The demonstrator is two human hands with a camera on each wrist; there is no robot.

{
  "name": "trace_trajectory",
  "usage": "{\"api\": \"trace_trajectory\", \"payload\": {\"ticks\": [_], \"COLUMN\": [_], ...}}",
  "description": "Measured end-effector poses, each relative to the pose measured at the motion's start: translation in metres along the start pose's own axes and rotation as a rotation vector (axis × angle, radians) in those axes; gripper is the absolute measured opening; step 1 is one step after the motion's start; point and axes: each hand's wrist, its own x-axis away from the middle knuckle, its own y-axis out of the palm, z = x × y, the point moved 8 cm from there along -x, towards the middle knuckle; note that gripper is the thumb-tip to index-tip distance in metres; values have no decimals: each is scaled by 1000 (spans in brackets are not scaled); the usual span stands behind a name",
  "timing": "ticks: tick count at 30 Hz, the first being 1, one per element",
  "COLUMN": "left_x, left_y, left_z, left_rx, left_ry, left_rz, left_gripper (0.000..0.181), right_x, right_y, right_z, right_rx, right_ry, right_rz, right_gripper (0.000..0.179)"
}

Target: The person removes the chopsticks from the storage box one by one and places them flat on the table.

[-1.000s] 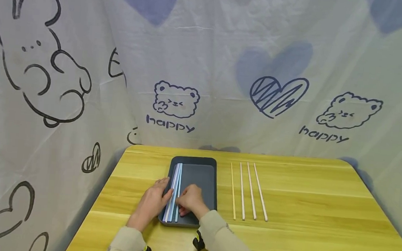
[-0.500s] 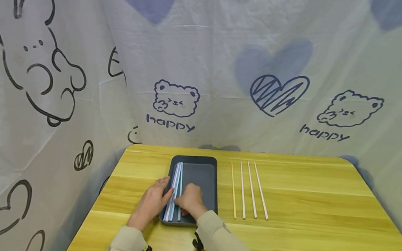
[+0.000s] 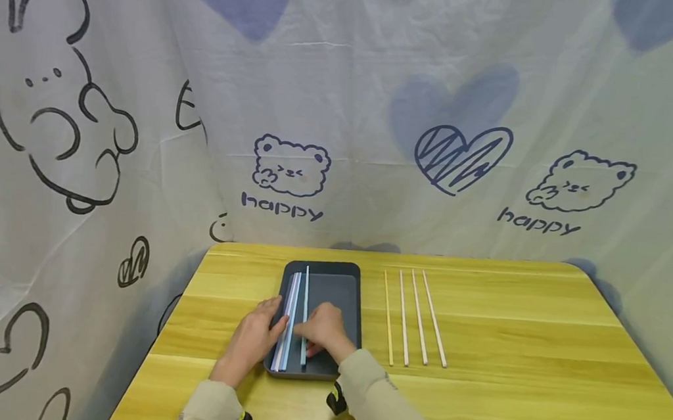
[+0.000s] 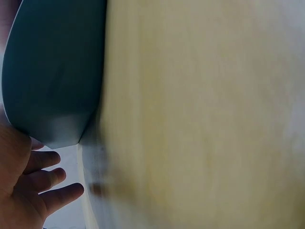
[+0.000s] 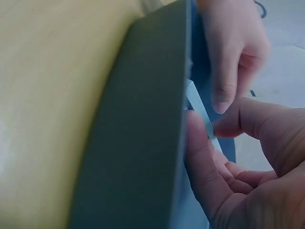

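Note:
Near the middle of the table lies a dark grey rectangular tray [image 3: 355, 290]. My right hand [image 3: 327, 330] is inside it and pinches a light blue chopstick [image 3: 306, 300] between thumb and fingertips; the right wrist view shows the chopstick [image 5: 200, 112] between them. Along the tray's left side lie several blue, purplish and pale chopsticks [image 3: 291, 312] close together. My left hand [image 3: 252, 336] rests over the left rim, its thumb inside by these chopsticks. In the left wrist view, fingers [image 4: 62, 198] of that hand stretch out loosely past the tray's outer wall [image 4: 52, 76].
To the right of the tray, a yellow chopstick [image 3: 388, 319] and three pale pink chopsticks [image 3: 419, 319] lie spaced apart on the wooden table [image 3: 526, 357]. A printed cloth [image 3: 363, 172] hangs behind the table's far edge.
The light blue chopstick has moved right, away from the bunch, and its far end now reaches higher, over the tray's far rim. My left hand has stayed in place on the rim.

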Motion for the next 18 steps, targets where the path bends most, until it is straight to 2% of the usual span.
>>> {"api": "trace_trajectory", "payload": {"ticks": [10, 18], "left_x": [1, 1], "left_y": [-1, -1], "left_z": [1, 2], "left_rx": [8, 21], "left_ry": [0, -8], "left_rz": [-4, -12], "left_gripper": [58, 58], "right_x": [7, 9], "right_y": [-25, -57], "right_z": [-5, -3], "right_rx": [-72, -97], "right_ry": [11, -1], "right_rz": [-30, 11], "right_gripper": [30, 18]}}
